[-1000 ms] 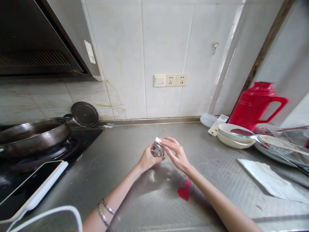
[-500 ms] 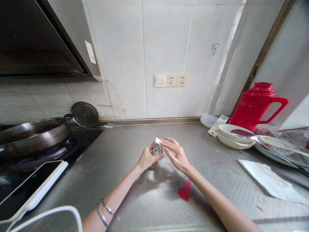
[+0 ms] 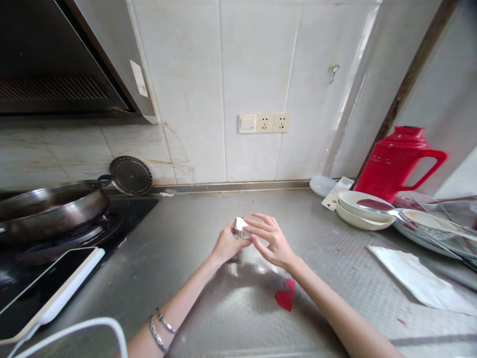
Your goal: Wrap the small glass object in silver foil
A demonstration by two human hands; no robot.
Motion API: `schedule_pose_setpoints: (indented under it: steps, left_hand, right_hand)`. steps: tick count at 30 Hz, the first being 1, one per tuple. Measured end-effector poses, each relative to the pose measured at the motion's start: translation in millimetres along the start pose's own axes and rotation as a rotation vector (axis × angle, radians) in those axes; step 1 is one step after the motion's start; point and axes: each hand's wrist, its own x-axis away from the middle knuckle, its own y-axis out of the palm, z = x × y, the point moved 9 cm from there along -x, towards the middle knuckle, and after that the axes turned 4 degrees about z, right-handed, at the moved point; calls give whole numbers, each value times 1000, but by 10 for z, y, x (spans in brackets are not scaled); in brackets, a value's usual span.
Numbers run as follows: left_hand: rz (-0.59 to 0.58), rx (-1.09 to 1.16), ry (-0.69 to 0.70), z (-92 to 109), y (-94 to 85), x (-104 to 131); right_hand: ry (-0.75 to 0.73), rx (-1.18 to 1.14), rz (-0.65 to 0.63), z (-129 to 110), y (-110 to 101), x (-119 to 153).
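Observation:
A small shiny object with a white top, crinkled like foil or clear wrapping, sits between both hands over the steel counter. My left hand grips it from below and behind. My right hand touches its white top with the thumb and fingertips, the other fingers spread. Most of the object is hidden by my fingers. Bracelets circle my left wrist. A small red scrap lies on the counter under my right forearm.
A dark wok sits on the gas hob at the left, with a tablet and white cable in front. White bowls, plates, a red thermos jug and a paper sheet crowd the right side.
My right hand's fingers have closed in over the white top of the object, and both hands have shifted slightly left and lower.

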Motion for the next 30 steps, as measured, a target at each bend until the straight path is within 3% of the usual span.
schedule_pose_setpoints:
  steps: [5,12,18,23,30]
  left_hand:
    - [-34,-60,36,26,23,11]
    - [-92,165,-39,100,80,53]
    - [-124,277,-102,70,87,62]
    - [-121,315,-108,76,76,64]
    - [-128,308,-119,120,42,63]
  right_hand:
    - [-8,-24,-83,-40,95,6]
    - [210,-222,86,305,-8,45]
    - [111,-214,64,131,2,36]
    - [178,-215,84,224,9,44]
    - [101,-251,80,120,-10,39]
